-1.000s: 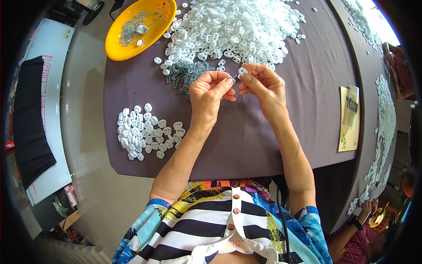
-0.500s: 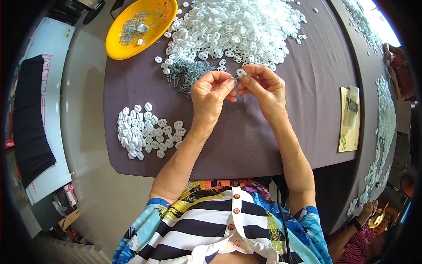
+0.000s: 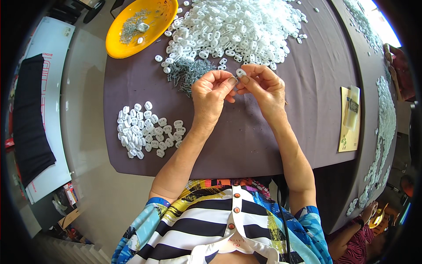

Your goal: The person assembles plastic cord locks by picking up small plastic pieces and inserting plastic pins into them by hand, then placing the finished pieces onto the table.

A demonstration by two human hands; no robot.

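My right hand (image 3: 263,88) pinches a small white oval plastic piece (image 3: 240,72) with holes between thumb and forefinger. Fingertip to fingertip with it, my left hand (image 3: 212,94) is closed in a pinch at the piece's lower edge; whatever it grips is too small and hidden to name. Just beyond my left hand lies a heap of small grey metal screws or pins (image 3: 189,72). A large mound of loose white oval pieces (image 3: 246,31) spreads behind both hands. Left of my left forearm sits a smaller group of white oval pieces (image 3: 140,130) with dark marks in their openings.
A yellow plate (image 3: 115,48) with small metal parts stands at the table's far left. On the right lie a tan card (image 3: 348,143) and a clear packet (image 3: 352,110). Beyond is another table with white pieces (image 3: 384,114), where another person's arm (image 3: 351,235) shows.
Almost nothing differs. The white piece between my fingertips has shifted very slightly, while both hands stay in place.
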